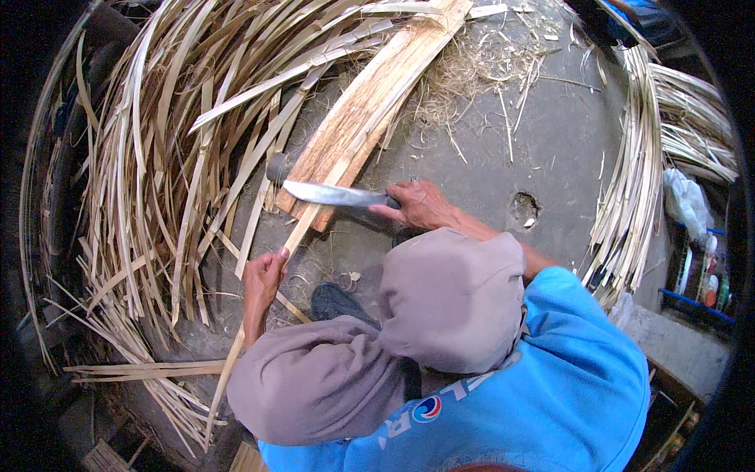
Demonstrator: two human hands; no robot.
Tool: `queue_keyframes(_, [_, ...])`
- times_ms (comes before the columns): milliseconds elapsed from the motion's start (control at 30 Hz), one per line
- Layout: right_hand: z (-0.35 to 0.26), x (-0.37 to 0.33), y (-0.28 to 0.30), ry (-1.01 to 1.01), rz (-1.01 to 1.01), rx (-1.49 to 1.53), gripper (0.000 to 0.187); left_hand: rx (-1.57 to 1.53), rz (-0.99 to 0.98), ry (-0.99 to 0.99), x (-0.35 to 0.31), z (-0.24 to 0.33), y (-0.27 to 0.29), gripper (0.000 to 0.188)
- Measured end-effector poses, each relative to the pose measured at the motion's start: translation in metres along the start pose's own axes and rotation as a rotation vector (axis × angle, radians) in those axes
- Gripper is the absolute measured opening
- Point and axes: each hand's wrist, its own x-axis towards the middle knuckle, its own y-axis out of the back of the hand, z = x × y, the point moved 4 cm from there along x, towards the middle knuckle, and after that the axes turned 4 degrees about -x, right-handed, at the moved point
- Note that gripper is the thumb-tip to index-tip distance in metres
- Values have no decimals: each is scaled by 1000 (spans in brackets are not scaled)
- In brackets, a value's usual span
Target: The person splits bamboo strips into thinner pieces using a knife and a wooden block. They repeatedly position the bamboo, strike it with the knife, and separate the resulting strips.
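Note:
My right hand (423, 206) is closed round the handle of a broad-bladed knife (330, 193), its tip pointing left. The blade lies across a long, pale bamboo strip (301, 226) near the lower end of a rough wooden board (326, 141). My left hand (264, 275) pinches that strip just below the board. From there the strip runs down past my left knee, while its upper part extends along the board. Both hands are in front of my bent, grey-clad knees.
A large heap of loose strips (169, 157) covers the left side. Curly shavings (464, 79) litter the concrete floor (464, 157) around the board's far end. At right lie a bundle of strips (633, 181), a plastic bag (686, 203) and a blue rack (696, 305). The floor has a small hole (524, 210).

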Motion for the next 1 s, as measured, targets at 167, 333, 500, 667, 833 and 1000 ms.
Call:
queue_keyframes(167, [99,20,46,-622,165,245,60,-35,-46,68,-17,-2,18,53])
queue_keyframes(333, [89,21,19,-317,17,116,59,-20,-4,82,-32,-15,38,51])
queue_keyframes(500, [149,46,82,-675,342,114,65,-10,-62,156,-58,-21,56,48])
queue_keyframes(667, [110,36,36,-239,53,70,70,-18,-70,169,-71,-53,78,51])
queue_keyframes(833, [209,59,98,-617,331,-14,70,-30,-73,276,-87,-87,106,42])
queue_keyframes(1000, [201,73,70,-581,341,54,74,82,-23,-72,-41,-45,52,42])
